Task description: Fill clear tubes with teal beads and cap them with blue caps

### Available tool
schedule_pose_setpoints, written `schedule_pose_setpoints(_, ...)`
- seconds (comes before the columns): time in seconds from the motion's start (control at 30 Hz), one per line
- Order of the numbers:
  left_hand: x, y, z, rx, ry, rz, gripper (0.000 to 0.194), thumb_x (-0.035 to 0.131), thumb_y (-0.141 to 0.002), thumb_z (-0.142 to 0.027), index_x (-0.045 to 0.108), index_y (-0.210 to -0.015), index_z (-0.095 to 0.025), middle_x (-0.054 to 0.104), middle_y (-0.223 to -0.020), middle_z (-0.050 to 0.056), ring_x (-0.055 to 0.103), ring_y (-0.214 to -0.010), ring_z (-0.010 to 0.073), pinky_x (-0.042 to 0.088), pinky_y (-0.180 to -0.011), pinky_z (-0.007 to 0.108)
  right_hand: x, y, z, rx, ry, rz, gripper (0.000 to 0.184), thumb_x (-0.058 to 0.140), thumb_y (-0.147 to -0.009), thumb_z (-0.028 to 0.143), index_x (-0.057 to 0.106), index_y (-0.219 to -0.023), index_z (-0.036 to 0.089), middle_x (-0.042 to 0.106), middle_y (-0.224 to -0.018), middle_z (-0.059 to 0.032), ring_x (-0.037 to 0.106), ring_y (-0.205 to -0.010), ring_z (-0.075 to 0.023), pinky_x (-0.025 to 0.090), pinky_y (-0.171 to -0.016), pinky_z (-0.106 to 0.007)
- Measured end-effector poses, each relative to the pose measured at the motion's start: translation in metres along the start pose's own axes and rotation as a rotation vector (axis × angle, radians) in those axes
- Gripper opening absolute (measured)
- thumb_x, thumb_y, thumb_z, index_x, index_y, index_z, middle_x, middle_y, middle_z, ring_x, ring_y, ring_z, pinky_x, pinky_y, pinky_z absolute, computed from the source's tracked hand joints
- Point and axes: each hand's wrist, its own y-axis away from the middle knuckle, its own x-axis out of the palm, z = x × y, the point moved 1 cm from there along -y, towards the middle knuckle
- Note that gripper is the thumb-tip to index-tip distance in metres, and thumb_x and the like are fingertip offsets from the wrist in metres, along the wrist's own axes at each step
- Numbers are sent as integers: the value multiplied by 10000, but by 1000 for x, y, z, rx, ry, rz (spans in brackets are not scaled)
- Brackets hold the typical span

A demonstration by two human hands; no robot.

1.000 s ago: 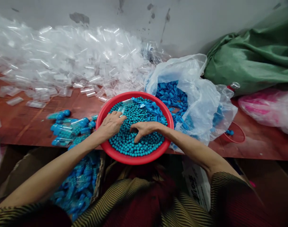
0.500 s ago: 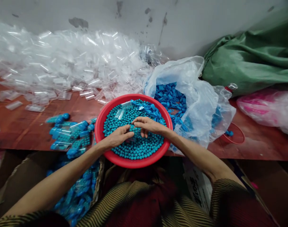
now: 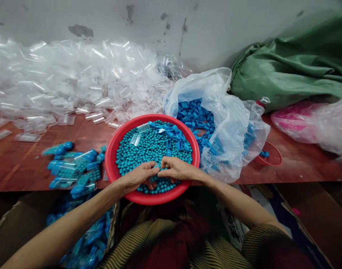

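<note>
Left hand and right hand: fingers curled, tips meeting over turquoise beads in red basin; any held item hidden. 2 clear sleeves lie on beads, far left; blue caps, far right. Filled tubes left of basin on red table.

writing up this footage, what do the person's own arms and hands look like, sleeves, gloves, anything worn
The left hand and right hand are bare, without gloves, and so are the forearms. The right sleeve ends near the elbow and has thin, wavy dark and yellowish stripes, with dark red beside them. No watch or bracelet shows on either wrist.
</note>
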Motion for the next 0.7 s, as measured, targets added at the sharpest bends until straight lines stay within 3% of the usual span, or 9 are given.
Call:
schedule_pose_setpoints(0.1,1,-2,1,39,-100,-39,406,627,-687,-517,434,-797,-177,486,-559,-70,505,-419,87,387,-389,197,-15,1,5,35,349,27,220,566,-816,392,547,-781,176,575,-599,25,576,-538,-124,412,-495,-208)
schedule_pose_setpoints(0.2,-2,-1,-1,53,-38,-69,364,606,-722,-484,443,-842,-182,506,-569,-63,507,-415,83,354,-375,178,-32,-3,14,143,764,-219,302,494,-864,428,613,-795,159,671,-748,-68,642,-742,-205,441,-626,-265)
schedule_pose_setpoints(0.3,-5,2,-4,36,117,-38,340,610,-743,-432,447,-911,-186,572,-633,-27,581,-501,109,405,-427,182,-40,-16,21,278,971,-464,373,436,-897,444,623,-950,126,691,-883,-146,653,-838,-255,455,-684,-307)
schedule_pose_setpoints(0.53,-7,7,-8,118,329,59,372,672,-720,-368,460,-972,-196,640,-734,17,650,-643,161,466,-504,216,-20,-47,15,171,1001,-360,249,438,-898,222,613,-1009,84,651,-1013,-206,626,-918,-276,458,-713,-330)
schedule_pose_setpoints(0.7,-9,1,-2,171,258,-71,401,679,-703,-397,471,-969,-179,624,-707,4,618,-562,124,421,-442,179,-22,-38,6,93,1037,-340,236,376,-903,179,574,-1015,115,657,-931,-136,607,-860,-229,434,-702,-302)
